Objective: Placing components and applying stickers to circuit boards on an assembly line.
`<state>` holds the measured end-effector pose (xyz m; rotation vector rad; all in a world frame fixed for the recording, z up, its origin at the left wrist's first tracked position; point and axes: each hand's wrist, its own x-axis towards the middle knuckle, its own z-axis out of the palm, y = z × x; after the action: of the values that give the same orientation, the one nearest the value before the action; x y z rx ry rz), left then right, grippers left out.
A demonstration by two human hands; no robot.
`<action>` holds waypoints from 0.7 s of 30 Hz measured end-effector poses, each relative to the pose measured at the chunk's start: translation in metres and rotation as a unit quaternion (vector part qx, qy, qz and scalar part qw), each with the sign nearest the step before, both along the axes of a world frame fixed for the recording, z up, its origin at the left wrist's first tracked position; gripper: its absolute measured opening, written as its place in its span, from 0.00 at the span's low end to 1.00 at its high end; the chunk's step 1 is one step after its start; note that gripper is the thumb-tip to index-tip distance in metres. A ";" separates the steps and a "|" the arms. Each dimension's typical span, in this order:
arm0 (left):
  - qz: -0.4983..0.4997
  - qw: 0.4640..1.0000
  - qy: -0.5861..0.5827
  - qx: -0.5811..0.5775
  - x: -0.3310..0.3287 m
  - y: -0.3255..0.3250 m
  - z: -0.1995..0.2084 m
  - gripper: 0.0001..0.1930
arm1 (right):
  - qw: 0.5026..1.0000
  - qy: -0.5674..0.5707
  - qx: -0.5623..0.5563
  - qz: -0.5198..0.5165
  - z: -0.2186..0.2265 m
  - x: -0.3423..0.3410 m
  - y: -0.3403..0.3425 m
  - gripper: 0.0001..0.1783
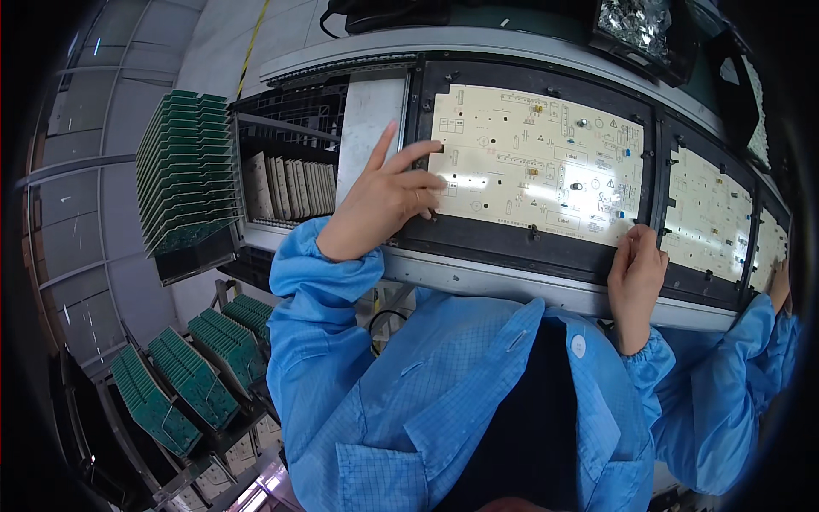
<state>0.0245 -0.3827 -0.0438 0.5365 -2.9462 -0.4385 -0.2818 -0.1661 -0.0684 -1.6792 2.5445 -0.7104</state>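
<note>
A cream printed circuit board (512,192) lies in a black frame carrier (486,226) in front of me. A few small components stand on it, among them dark round capacitors, blue parts and yellowish parts. At the board's left edge is my left hand (384,196), its fingers spread and some fingertips over the edge. One finger sticks up and away from the board. My right hand (638,277) rests by the board's near right corner with its fingers curled together. Whatever is between those fingertips is hidden.
More cream boards (708,213) sit in carriers to the right, where another person's hand (780,286) reaches in. Green boards (189,171) stand stacked at left, with more racks (192,367) below. A crate of upright boards (294,186) and a parts bin (636,34) flank the line.
</note>
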 end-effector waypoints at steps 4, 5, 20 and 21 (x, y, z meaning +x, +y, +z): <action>0.205 0.948 0.161 0.181 0.002 0.010 -0.015 0.17 | 0.999 -0.025 -0.006 -0.030 0.009 0.000 0.007 0.08; 0.243 0.929 0.203 0.191 0.005 0.013 -0.028 0.18 | 0.994 -0.075 -0.036 -0.068 0.010 0.000 0.011 0.09; 0.217 0.945 0.230 0.087 -0.020 -0.013 -0.021 0.16 | 0.981 -0.156 -0.088 -0.071 0.014 -0.011 0.014 0.10; 0.226 0.934 0.271 0.058 -0.026 -0.025 -0.021 0.18 | 0.981 -0.157 -0.090 -0.064 0.016 -0.013 0.013 0.10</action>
<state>-0.0020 -0.4073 -0.0644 0.9081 -2.1960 -0.5902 -0.2945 -0.1532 -0.0524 -1.3215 2.4388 -1.1451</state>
